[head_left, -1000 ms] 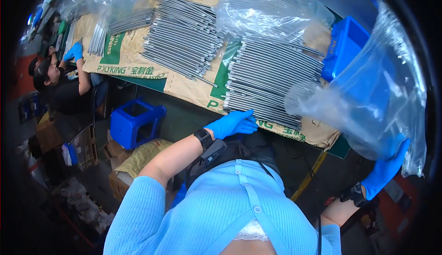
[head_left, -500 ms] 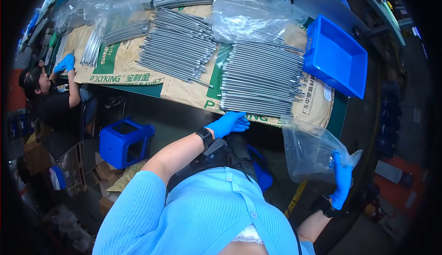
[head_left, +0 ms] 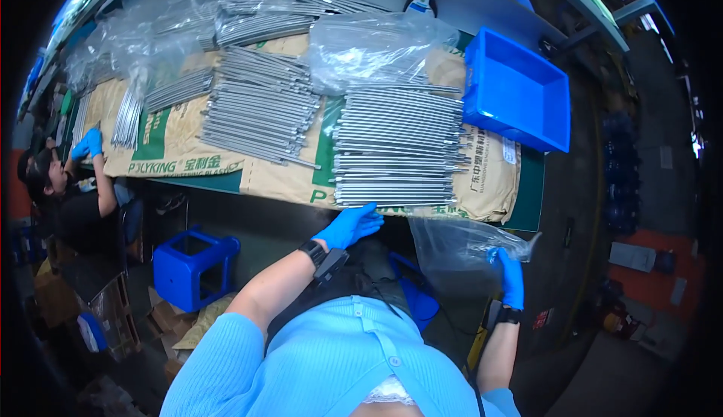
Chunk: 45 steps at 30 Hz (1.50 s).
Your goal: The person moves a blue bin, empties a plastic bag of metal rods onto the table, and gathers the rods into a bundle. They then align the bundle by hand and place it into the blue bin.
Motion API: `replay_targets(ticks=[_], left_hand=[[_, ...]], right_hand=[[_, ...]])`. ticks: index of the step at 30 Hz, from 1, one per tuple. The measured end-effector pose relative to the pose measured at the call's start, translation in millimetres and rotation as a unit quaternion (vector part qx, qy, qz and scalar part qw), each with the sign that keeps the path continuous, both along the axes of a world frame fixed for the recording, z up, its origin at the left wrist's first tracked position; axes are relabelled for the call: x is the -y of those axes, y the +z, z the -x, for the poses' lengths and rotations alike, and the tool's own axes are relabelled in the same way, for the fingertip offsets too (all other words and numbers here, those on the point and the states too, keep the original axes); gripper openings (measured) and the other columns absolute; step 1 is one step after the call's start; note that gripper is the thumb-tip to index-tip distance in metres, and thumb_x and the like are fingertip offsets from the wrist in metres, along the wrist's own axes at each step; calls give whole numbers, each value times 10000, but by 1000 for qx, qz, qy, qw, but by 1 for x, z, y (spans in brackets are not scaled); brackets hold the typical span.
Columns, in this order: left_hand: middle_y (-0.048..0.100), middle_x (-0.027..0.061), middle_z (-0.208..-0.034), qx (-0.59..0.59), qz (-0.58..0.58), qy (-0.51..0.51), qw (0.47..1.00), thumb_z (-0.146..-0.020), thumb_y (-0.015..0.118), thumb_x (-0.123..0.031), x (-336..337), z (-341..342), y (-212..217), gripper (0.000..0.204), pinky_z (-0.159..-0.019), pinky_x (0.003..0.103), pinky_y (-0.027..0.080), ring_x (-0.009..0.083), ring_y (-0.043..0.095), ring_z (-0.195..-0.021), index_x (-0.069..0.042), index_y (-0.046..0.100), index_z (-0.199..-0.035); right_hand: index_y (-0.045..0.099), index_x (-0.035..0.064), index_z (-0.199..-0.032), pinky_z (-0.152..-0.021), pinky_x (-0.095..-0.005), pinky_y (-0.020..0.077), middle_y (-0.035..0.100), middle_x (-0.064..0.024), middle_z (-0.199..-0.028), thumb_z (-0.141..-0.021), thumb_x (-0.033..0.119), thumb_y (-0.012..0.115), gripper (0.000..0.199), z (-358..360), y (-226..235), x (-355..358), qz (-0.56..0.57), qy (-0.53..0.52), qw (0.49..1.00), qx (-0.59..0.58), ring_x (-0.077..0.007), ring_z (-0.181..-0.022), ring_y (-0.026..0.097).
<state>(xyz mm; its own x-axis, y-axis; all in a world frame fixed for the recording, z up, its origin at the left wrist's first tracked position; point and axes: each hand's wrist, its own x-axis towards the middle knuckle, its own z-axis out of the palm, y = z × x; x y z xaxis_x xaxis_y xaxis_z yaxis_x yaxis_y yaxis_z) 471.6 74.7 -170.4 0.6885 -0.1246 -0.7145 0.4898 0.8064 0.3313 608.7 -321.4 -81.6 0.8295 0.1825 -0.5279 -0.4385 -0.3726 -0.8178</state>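
Note:
My left hand (head_left: 350, 226), in a blue glove, is open beside the table's front edge, its fingers stretched toward the lower end of a stack of metal rods (head_left: 398, 142). It holds nothing that I can see. My right hand (head_left: 510, 280), also gloved in blue, is closed on one end of a clear plastic bag (head_left: 459, 245). The bag stretches leftward from it, below the table edge, its far end near the front of the stack. The rods lie side by side, roughly crosswise, on brown paper sacks (head_left: 493, 191).
Left of the stack lies another pile of rods (head_left: 260, 108). A crumpled clear bag (head_left: 376, 48) covers rods behind. A blue bin (head_left: 520, 89) stands at the right. A blue stool (head_left: 194, 266) is on the floor. At the far left a co-worker (head_left: 71, 191) handles rods.
My right hand has brought the bag leftward and nearer the table edge. My left hand remains near the stack's front with its fingers stretched out. The whole view has shifted.

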Motion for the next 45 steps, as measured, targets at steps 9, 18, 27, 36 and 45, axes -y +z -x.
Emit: replay_targets(ticks=[9, 18, 27, 36, 45], left_hand=[[572, 158, -1037, 1, 50, -25, 998, -882, 510, -197, -12, 7, -5, 266, -866, 356, 465, 246, 569, -982, 10, 536, -1047], [596, 123, -1026, 10, 6, 89, 996, -886, 506, -190, -12, 17, -8, 306, -824, 337, 487, 206, 591, -940, 9, 524, -1118], [602, 116, -1016, -16, -35, 19, 999, -856, 564, -184, -35, 17, 9, 343, -826, 338, 492, 214, 601, -916, -14, 513, -1149], [600, 152, -1011, -35, -119, 98, 987, -880, 530, -314, -63, -5, 38, 416, -815, 356, 492, 231, 602, -903, -1, 502, -1152], [590, 168, -1019, -100, -67, 201, 972, -874, 540, -356, -93, 0, 43, 480, -750, 342, 507, 230, 606, -873, 33, 490, -1150]], right_hand=[[572, 64, -1061, -715, -240, 447, 599, -41, -958, -870, 215, 569, 243, 32, -98, -119, -143, -54, 988, -17, -129, -840, 558], [569, 73, -1056, -714, -271, 468, 604, -56, -982, -873, 187, 562, 216, 17, -111, -150, -223, -95, 909, -338, -144, -873, 574], [542, 48, -1103, -780, -301, 468, 593, -75, -997, -851, 125, 575, 265, 14, -83, -200, -268, -167, 928, -200, -175, -890, 571], [565, 71, -1009, -582, -231, 436, 587, -15, -844, -835, 73, 571, 174, -39, -49, -236, -248, -198, 925, -207, -102, -702, 555], [573, 74, -957, -537, -231, 415, 583, -17, -777, -836, 104, 581, 124, -64, -34, -247, -216, -168, 926, -260, -107, -648, 549]])
